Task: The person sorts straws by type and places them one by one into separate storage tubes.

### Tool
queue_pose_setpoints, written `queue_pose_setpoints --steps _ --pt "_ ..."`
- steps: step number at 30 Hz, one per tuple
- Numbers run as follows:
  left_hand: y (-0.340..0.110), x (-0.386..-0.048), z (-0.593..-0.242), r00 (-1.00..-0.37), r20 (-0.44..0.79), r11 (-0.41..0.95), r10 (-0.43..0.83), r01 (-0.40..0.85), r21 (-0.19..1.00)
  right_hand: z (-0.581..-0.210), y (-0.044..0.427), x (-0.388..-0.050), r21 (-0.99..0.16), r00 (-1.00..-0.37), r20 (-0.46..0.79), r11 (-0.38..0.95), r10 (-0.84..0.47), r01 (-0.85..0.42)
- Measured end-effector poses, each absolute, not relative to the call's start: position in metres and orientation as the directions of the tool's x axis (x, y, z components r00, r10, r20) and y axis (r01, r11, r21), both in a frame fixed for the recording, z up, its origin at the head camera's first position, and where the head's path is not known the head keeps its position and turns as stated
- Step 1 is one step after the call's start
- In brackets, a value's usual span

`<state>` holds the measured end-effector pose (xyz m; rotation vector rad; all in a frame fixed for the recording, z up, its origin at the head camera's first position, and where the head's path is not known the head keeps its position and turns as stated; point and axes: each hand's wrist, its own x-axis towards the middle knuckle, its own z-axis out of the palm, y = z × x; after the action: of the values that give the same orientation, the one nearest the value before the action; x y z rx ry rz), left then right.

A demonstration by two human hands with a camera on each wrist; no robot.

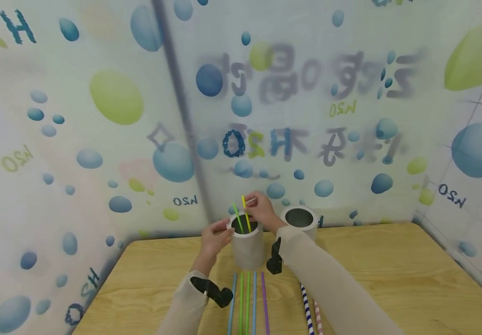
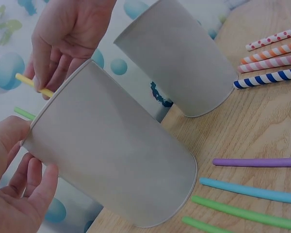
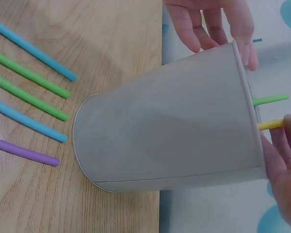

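Note:
A yellow straw (image 1: pixel 247 215) stands slanted in the mouth of a grey cylindrical container (image 1: pixel 247 251). My right hand (image 1: pixel 261 210) pinches it near its upper end, above the rim. Beside it, a green straw (image 1: pixel 238 217) leans inside the same container, its top sticking out. At the container's left side, my left hand (image 1: pixel 214 239) holds the rim, one digit over the edge and other fingers against the outer wall, as the left wrist view shows. The lower ends of both straws are hidden by the wall in the wrist views.
A second grey container (image 1: pixel 300 218) stands to the right, partly behind my right forearm. Blue, green and purple straws (image 1: pixel 265 302) lie in front on the wooden table (image 1: pixel 391 274). Striped and dotted paper straws (image 2: pixel 269 77) lie farther right. A patterned curtain (image 1: pixel 328 139) hangs behind.

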<state>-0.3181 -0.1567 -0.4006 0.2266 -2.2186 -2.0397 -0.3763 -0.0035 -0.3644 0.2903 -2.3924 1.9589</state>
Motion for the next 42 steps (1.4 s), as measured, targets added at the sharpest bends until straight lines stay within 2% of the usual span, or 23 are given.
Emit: queue_pose_setpoints --steps 10,18,23,31,42 --pt "-0.156 -0.317 -0.403 -0.981 -0.022 0.081 -0.193 -0.038 0.996 -0.365 -0.012 -0.374 -0.961 -0.990 0.094 0.249 -0.107 -0.118" --pt "-0.156 -0.316 -0.402 -0.980 -0.023 0.088 -0.197 -0.041 0.995 -0.362 -0.019 -0.370 -0.914 -0.996 0.080 0.396 -0.031 -0.086" --pt "-0.155 -0.317 -0.401 -0.980 -0.032 0.085 -0.194 -0.050 0.995 -0.359 -0.022 -0.368 -0.897 -0.997 0.074 0.437 0.018 -0.059" --pt "-0.154 -0.317 -0.400 -0.983 -0.029 0.084 -0.183 -0.045 0.995 -0.358 -0.024 -0.367 -0.849 -0.997 0.078 0.526 0.025 -0.053" --pt "-0.156 -0.316 -0.399 -0.981 -0.033 0.094 -0.193 -0.052 0.994 -0.357 -0.024 -0.371 -0.887 -0.999 0.039 0.459 -0.025 -0.046"
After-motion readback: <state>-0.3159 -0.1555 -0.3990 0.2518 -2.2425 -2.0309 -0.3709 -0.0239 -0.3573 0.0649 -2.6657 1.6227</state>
